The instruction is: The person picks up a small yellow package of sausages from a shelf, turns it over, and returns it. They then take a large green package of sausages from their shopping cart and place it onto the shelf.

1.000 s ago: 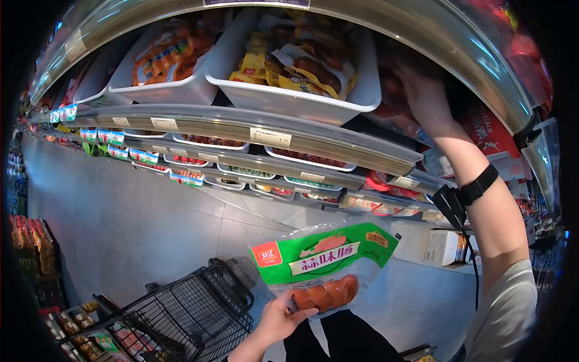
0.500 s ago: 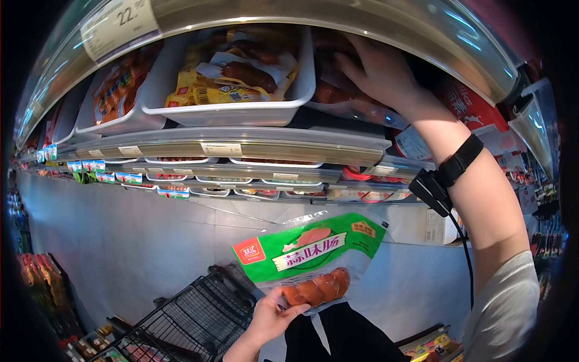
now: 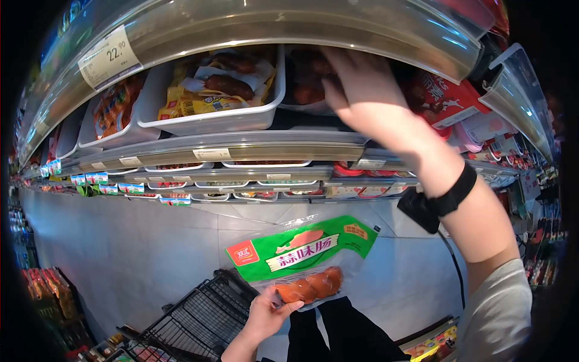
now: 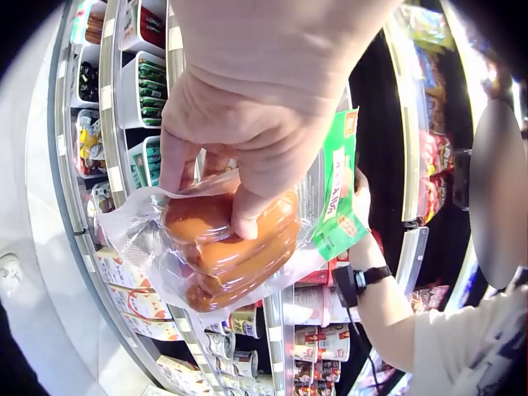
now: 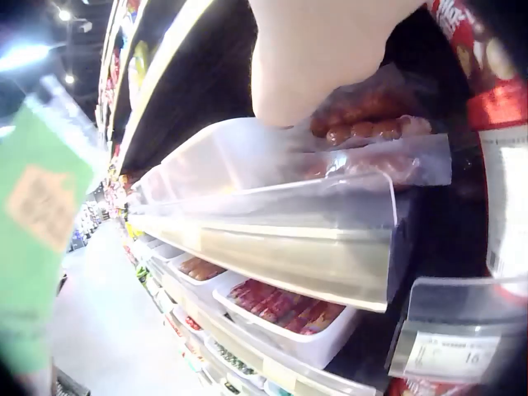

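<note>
Looking soft, slick and light, the sausage pack (image 3: 301,253) is pinched by the fingers of the left hand (image 3: 263,317), best gripped across its filled end, while the half-hidden fingers of the right hand (image 3: 375,96) above cannot be judged.

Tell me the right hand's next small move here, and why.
Probably close the right hand's fingers gently on one of the shelf sausage packs: the hand is already in among them, its thumb apart from its fingers, and the left hand has its own green-labelled pack pinched.
</note>
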The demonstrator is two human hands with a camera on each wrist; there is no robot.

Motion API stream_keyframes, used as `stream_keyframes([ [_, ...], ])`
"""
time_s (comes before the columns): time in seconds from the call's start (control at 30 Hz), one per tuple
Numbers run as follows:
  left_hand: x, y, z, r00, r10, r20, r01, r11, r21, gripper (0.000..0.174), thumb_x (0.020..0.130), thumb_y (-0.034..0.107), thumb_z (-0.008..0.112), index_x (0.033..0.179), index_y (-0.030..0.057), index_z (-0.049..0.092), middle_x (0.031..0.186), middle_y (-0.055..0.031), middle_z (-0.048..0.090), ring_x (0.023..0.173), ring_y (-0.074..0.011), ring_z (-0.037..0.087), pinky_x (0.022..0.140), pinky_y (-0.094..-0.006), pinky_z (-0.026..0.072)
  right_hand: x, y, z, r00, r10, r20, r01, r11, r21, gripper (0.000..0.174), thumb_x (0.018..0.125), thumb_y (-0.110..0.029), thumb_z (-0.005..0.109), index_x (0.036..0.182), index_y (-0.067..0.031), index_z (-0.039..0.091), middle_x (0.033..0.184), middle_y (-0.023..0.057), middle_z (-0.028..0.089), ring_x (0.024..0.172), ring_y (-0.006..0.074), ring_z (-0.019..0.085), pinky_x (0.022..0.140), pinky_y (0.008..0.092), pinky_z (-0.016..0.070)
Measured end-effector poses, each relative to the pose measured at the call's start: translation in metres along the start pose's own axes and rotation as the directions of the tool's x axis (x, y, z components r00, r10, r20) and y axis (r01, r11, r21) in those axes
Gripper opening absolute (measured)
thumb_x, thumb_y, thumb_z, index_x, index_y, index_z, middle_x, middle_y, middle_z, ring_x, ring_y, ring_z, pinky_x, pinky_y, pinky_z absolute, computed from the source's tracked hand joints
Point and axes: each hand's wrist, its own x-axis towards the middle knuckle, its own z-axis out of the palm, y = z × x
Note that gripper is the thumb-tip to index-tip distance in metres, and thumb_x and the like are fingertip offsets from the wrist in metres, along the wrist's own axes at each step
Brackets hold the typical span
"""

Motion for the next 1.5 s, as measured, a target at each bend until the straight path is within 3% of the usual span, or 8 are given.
stream_keyframes([
  [0.47, 0.004, 0.032, 0.010, 0.994, -0.050, 0.095, 0.058, 0.995, -0.084, 0.038, 0.080, 0.007, 0.073, 0.111, 0.0006, 0.050, 0.097, -0.0038, 0.063, 0.083, -0.0074, 0.058, 0.072, -0.0227, 0.0487, -0.119, 0.018, -0.017, 0.908, 0.406, 0.102, -0.407, 0.801, 0.440, 0.034, 0.087, -0.011, 0.046, 0.113, 0.0105, 0.050, 0.111, 0.0286, 0.053, 0.096, 0.0429, 0.054, 0.087, 0.0435, 0.0431],
  [0.53, 0.007, 0.032, 0.014, 0.993, -0.066, 0.100, 0.074, 0.995, -0.074, 0.036, 0.080, 0.007, 0.073, 0.108, 0.0004, 0.051, 0.096, -0.0036, 0.063, 0.082, -0.0073, 0.058, 0.072, -0.0224, 0.0486, -0.112, 0.036, -0.002, 0.689, 0.586, 0.427, -0.704, 0.398, 0.589, 0.043, 0.090, -0.023, 0.041, 0.113, 0.0129, 0.047, 0.109, 0.0317, 0.052, 0.096, 0.0450, 0.053, 0.087, 0.0431, 0.0421],
  [0.83, 0.007, 0.034, 0.010, 0.984, -0.085, 0.157, 0.089, 0.996, -0.015, 0.037, 0.081, 0.005, 0.072, 0.109, -0.0010, 0.049, 0.098, -0.0050, 0.063, 0.088, -0.0085, 0.058, 0.076, -0.0245, 0.0491, -0.107, 0.041, -0.018, 0.418, 0.627, 0.658, -0.896, 0.164, 0.413, 0.058, 0.091, -0.034, 0.039, 0.133, 0.0050, 0.034, 0.131, 0.0338, 0.040, 0.124, 0.0443, 0.038, 0.102, 0.0408, 0.0307],
  [0.97, 0.008, 0.032, 0.010, 0.986, -0.042, 0.161, 0.047, 0.999, -0.027, 0.037, 0.081, 0.006, 0.072, 0.109, -0.0009, 0.050, 0.098, -0.0050, 0.063, 0.088, -0.0090, 0.058, 0.078, -0.0246, 0.0489, -0.114, 0.038, 0.009, 0.593, 0.713, 0.373, -0.754, 0.331, 0.567, 0.061, 0.090, -0.035, 0.041, 0.137, 0.0033, 0.031, 0.132, 0.0322, 0.041, 0.126, 0.0413, 0.039, 0.103, 0.0387, 0.0300],
  [1.03, 0.009, 0.033, 0.013, 0.992, -0.051, 0.114, 0.053, 0.998, -0.017, 0.037, 0.081, 0.006, 0.072, 0.110, -0.0004, 0.051, 0.098, -0.0046, 0.064, 0.088, -0.0086, 0.058, 0.078, -0.0242, 0.0487, -0.101, 0.033, 0.007, 0.370, 0.823, 0.431, -0.823, 0.075, 0.564, 0.057, 0.090, -0.037, 0.043, 0.131, 0.0032, 0.040, 0.129, 0.0281, 0.047, 0.123, 0.0373, 0.043, 0.102, 0.0371, 0.0308],
  [1.13, 0.013, 0.032, 0.013, 0.992, -0.040, 0.122, 0.040, 0.999, 0.001, 0.037, 0.081, 0.007, 0.072, 0.111, 0.0005, 0.052, 0.097, -0.0041, 0.064, 0.088, -0.0081, 0.059, 0.078, -0.0240, 0.0486, -0.094, 0.059, 0.016, 0.294, 0.694, 0.657, -0.766, -0.240, 0.596, 0.057, 0.090, -0.035, 0.045, 0.138, -0.0046, 0.037, 0.141, 0.0131, 0.040, 0.134, 0.0232, 0.032, 0.108, 0.0365, 0.0224],
  [1.33, 0.038, 0.030, 0.010, 0.994, 0.072, 0.087, -0.066, 0.995, -0.076, 0.036, 0.080, 0.006, 0.072, 0.110, 0.0008, 0.053, 0.096, -0.0036, 0.065, 0.086, -0.0077, 0.059, 0.076, -0.0233, 0.0489, -0.051, 0.083, 0.041, 0.267, 0.644, 0.717, -0.633, -0.444, 0.634, 0.056, 0.095, -0.033, 0.035, 0.143, -0.0057, 0.024, 0.150, 0.0149, 0.024, 0.140, 0.0271, 0.018, 0.111, 0.0443, 0.0153],
  [1.5, 0.070, 0.021, 0.007, 0.990, 0.138, 0.023, -0.135, 0.988, -0.079, 0.039, 0.079, 0.011, 0.075, 0.110, 0.0007, 0.054, 0.088, -0.0019, 0.065, 0.074, -0.0054, 0.058, 0.065, -0.0211, 0.0480, -0.045, 0.115, 0.088, 0.269, 0.579, 0.770, -0.632, -0.496, 0.595, 0.040, 0.091, -0.038, 0.044, 0.122, -0.0126, 0.050, 0.121, 0.0095, 0.054, 0.112, 0.0230, 0.047, 0.096, 0.0408, 0.0349],
])
